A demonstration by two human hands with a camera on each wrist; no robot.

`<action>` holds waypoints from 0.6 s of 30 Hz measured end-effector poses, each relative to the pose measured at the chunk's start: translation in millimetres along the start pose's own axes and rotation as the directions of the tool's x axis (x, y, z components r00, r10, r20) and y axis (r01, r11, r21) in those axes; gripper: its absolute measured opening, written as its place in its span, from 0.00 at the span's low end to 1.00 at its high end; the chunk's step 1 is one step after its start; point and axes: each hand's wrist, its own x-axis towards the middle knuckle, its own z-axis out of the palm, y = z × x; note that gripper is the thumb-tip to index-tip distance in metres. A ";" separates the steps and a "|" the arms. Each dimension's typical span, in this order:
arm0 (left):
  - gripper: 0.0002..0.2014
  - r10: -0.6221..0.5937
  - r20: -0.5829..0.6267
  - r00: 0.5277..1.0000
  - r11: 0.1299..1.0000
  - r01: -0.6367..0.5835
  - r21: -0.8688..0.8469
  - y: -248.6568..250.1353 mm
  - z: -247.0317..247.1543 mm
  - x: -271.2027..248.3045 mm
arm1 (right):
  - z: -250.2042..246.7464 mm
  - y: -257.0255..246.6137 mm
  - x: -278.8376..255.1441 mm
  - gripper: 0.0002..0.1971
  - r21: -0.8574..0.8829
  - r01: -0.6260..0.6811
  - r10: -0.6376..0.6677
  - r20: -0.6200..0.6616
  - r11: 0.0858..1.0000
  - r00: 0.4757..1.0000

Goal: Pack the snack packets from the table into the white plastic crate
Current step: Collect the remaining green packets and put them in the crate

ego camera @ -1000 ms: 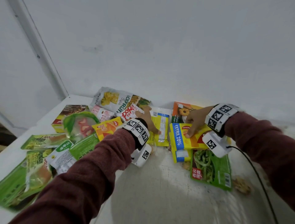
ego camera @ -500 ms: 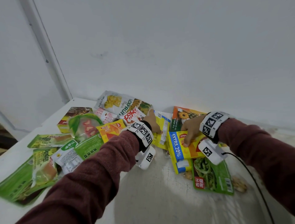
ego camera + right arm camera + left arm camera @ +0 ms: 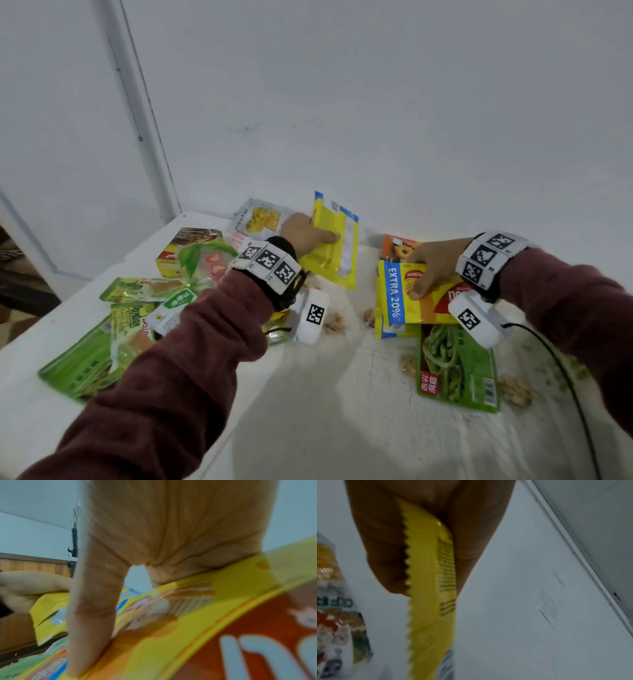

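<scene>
Clearly, your left hand [image 3: 305, 233] pinched the yellow packet [image 3: 334, 246] by its edge; your right hand [image 3: 435, 263] gripped the orange packet [image 3: 428, 301] above open table [image 3: 325, 394].

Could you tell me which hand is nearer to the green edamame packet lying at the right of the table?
Right. The right hand grips a yellow packet just above the edamame packet; the left hand holds another yellow packet farther left.

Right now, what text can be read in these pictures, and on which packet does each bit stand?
"EXTRA 20%": blue band of the yellow packet under the right hand.
"Pandan" and "APOLLO": green packets at left.
"100 g": white packet at the back.
Chinese characters on the green bean packet: too small.
Back print on the left hand's yellow pouch: blurred.
</scene>
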 end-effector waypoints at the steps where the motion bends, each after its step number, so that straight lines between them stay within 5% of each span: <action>1: 0.14 -0.034 -0.036 0.999 0.999 0.033 -0.021 -3.6 -10.9 -4.2 | -0.5 -0.2 -3.5 0.22 0.029 0.007 -0.007 -0.007 1.000 1.000; 3: 0.24 -0.115 -0.058 0.992 0.983 0.122 0.136 -16.2 -27.4 -9.5 | -1.2 -2.5 -10.3 0.21 0.072 0.029 -0.027 -0.036 0.997 0.999; 6: 0.33 -0.230 -0.102 0.968 0.811 0.248 0.530 -34.4 -36.9 -26.6 | 1.6 -10.4 -17.1 0.23 0.097 0.050 -0.040 -0.100 0.994 0.994; 11: 0.32 -0.318 -0.011 0.948 0.775 0.267 0.573 -45.9 -37.1 -38.4 | 14.7 -17.6 -22.3 0.28 0.134 0.090 -0.063 -0.192 0.987 0.979; 18: 0.34 -0.272 -0.009 0.962 0.809 0.233 0.539 -47.1 -39.9 -39.0 | 22.8 -22.0 -30.7 0.24 0.182 0.180 -0.100 -0.379 0.967 0.920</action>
